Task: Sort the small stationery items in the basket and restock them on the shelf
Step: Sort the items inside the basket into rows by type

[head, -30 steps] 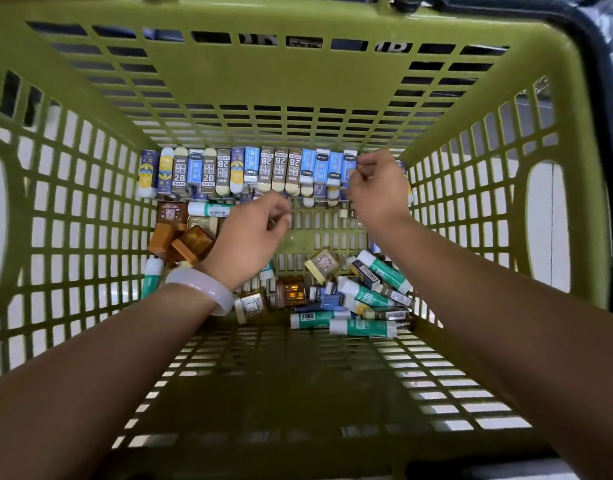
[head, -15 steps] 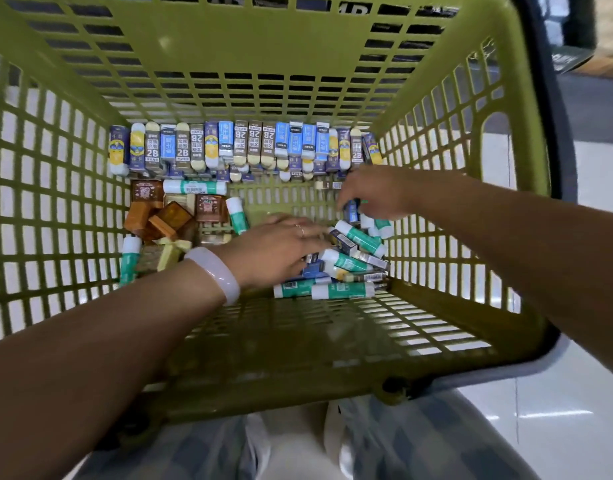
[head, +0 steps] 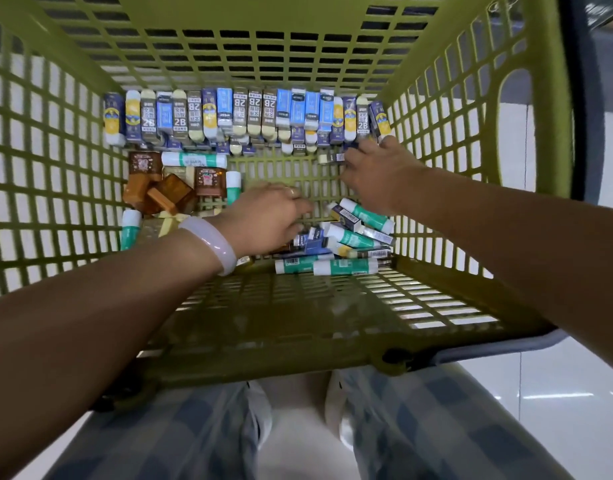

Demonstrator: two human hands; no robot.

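A green slatted basket (head: 73, 174) is seen from above, with both forearms reaching into it. A row of boxed erasers (head: 242, 114), several marked 2B, is lined up on end along the far wall, at twelve o'clock on the basket floor. At about ten o'clock a cluster of brown packets (head: 166, 188) is gathered, with a green-and-white glue stick (head: 194, 160) laid just beyond it and another (head: 130, 228) against the left wall. At about four o'clock a loose pile of glue sticks and dark small boxes (head: 350, 240) is heaped together.

The left hand (head: 267, 216), with a pale bangle (head: 211, 242) worn at the wrist, is held palm down at the near edge of that pile; its fingertips are blurred, so whether anything is gripped cannot be told. The right hand (head: 381, 174) is placed at two o'clock beside the right end of the eraser row, fingers curled downward, and its hold cannot be told either. Checked trousers (head: 436, 427) are visible below the basket.
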